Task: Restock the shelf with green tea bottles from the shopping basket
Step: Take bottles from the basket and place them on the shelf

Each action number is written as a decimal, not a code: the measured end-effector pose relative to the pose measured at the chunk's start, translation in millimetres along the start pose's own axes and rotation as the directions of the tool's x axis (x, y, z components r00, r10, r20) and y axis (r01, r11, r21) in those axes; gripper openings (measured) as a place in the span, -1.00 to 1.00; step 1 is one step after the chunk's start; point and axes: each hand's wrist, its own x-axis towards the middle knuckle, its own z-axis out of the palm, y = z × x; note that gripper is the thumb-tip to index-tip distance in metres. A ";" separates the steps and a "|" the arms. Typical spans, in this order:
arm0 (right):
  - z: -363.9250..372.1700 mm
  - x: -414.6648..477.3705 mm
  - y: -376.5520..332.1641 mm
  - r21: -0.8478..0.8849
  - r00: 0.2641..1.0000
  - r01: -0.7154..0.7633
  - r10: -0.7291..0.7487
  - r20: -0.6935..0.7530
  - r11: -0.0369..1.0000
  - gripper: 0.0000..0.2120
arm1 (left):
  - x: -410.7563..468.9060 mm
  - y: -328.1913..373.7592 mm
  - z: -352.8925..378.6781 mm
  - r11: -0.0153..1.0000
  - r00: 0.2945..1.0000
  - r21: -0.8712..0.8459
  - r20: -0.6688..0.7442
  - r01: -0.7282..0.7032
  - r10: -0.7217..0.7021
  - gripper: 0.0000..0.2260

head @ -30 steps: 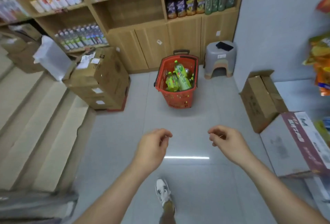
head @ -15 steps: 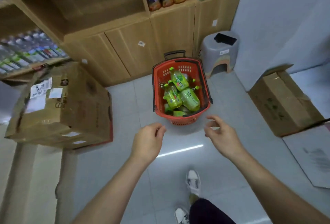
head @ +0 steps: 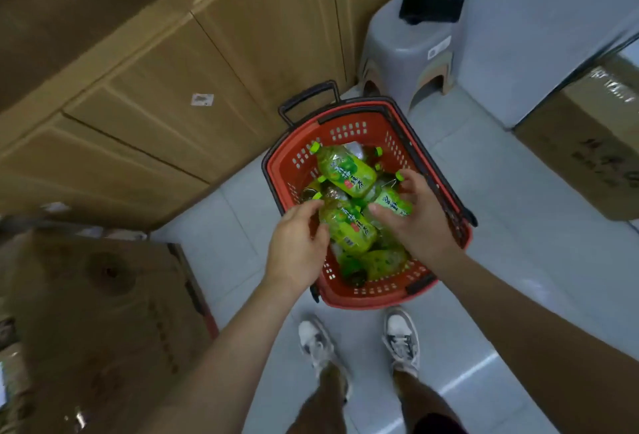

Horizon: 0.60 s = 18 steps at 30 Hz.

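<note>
Red plastic shopping basket point(head: 349, 299): we should close our open left hand point(head: 297, 250) and open right hand point(head: 420, 219) firmly round separate green tea bottles point(head: 345, 171) inside it

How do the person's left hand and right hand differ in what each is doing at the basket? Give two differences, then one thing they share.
The left hand reaches the near bottle from the left side; the right hand wraps a smaller-looking bottle at the right. The left fingers only touch; the right grip curls around. Both are over the red basket.
</note>
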 end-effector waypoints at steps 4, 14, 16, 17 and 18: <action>55.6 72.2 15.5 -0.097 1.000 -0.018 0.020 0.019 0.995 -0.16 | 97.1 -41.5 22.2 0.999 0.997 -0.048 0.082 0.011 -0.007 -0.65; 174.5 207.5 87.0 -0.385 0.992 -0.113 0.125 0.008 0.916 0.04 | 290.4 -133.9 101.4 1.000 0.913 0.006 0.408 -0.023 0.018 -0.35; 184.1 222.1 94.1 -0.476 0.988 -0.144 0.155 -0.015 0.868 0.09 | 310.6 -134.8 111.5 1.000 0.907 0.025 0.421 0.005 -0.016 -0.38; 187.3 227.9 95.4 -0.512 0.987 -0.156 0.157 -0.042 0.845 0.10 | 319.2 -135.8 114.6 0.999 0.917 0.051 0.398 -0.003 -0.018 -0.46; 190.0 232.1 97.3 -0.538 0.986 -0.166 0.153 -0.069 0.826 0.12 | 325.5 -136.6 115.1 0.996 0.930 0.075 0.368 -0.043 0.012 -0.58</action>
